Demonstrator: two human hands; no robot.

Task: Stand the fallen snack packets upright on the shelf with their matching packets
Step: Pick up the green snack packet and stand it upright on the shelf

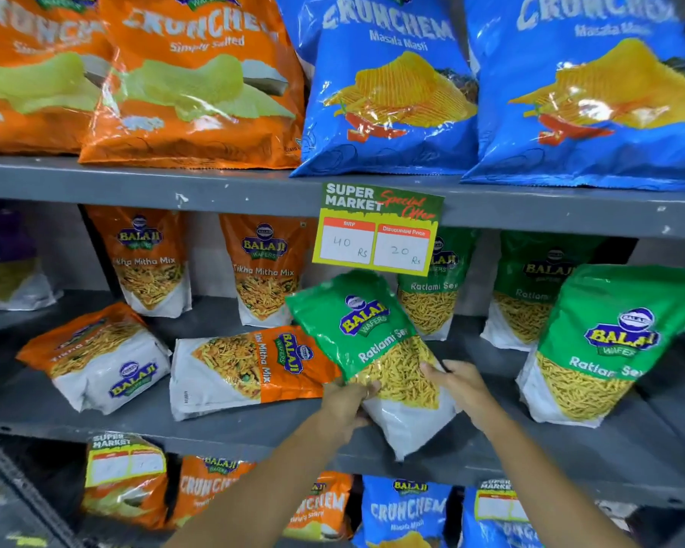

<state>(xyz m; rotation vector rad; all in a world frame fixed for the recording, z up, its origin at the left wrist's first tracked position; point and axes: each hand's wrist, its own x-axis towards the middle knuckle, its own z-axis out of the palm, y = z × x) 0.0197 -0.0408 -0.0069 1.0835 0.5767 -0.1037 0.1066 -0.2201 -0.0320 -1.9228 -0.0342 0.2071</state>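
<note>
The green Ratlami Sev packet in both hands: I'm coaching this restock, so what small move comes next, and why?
Probably tip the green Ratlami Sev packet upright and set it on the middle shelf beside the standing green packets. The left hand and right hand hold it tilted, overlapping the fallen orange Tikha Mitha packet, which isn't its match.

Grey metal shelving (pixel 254 183) fills the view, its painted front edges chipped white in spots. A price card (pixel 376 229) hangs at twelve o'clock. At seven o'clock a perforated upright (pixel 20 492) slants. Light glares evenly from above.
</note>
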